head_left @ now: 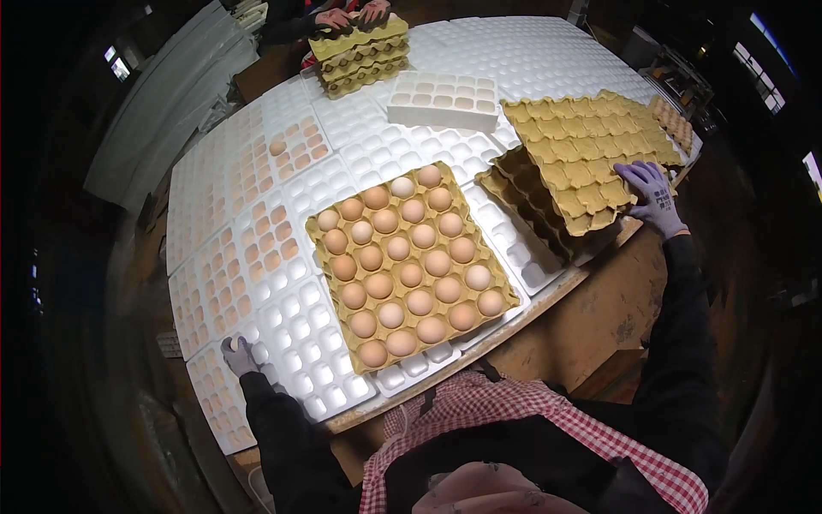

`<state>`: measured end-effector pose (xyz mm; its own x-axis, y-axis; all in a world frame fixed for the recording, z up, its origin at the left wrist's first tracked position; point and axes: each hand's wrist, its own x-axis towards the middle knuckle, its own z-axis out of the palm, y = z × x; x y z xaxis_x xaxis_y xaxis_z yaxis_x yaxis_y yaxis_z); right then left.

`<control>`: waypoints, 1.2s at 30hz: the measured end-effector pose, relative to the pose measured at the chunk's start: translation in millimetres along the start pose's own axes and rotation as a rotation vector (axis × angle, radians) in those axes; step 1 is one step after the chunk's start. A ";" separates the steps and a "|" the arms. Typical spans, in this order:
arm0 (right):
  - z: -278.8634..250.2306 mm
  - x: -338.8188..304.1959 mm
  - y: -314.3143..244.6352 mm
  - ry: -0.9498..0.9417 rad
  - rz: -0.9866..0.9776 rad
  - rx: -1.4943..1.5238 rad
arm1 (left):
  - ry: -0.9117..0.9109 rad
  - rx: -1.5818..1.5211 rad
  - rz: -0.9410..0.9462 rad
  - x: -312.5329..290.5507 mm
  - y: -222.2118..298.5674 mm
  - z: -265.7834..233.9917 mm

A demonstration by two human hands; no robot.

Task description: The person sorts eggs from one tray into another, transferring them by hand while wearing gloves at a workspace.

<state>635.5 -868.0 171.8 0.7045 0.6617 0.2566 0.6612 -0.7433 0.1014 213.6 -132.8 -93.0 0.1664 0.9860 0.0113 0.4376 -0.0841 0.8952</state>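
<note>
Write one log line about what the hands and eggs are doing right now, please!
left hand: on white foam tray | right hand: on empty cardboard tray stack | full egg tray: between hands, untouched

Between your hands, the full egg tray (pixel 409 267) blocks the middle, while the white foam trays (pixel 300 334) around it lie low and passable.

full cardboard tray of brown eggs (pixel 409 267) at centre, thick white foam tray (pixel 443 101) behind it, stack of yellow-green cartons (pixel 360 53) at far edge under another person's hands (pixel 353 15), small egg tray (pixel 672 122) far right, wooden table edge (pixel 591 317)
</note>
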 end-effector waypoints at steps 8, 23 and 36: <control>49.1 28.0 -72.1 -0.115 -0.003 0.311 | 0.169 -0.129 0.131 -44.4 9.2 -27.2; -8.9 30.2 -337.5 -0.169 -0.452 0.751 | -0.134 0.633 0.653 -80.8 92.4 0.2; 23.5 45.5 -348.1 -0.200 -0.142 1.181 | -0.774 -0.934 0.021 -252.7 182.2 -9.3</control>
<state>443.4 -576.8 125.6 0.5647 0.8114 0.1505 0.4904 -0.1833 -0.8520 243.1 -395.9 71.4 0.7894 0.6122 0.0463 -0.3245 0.3520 0.8779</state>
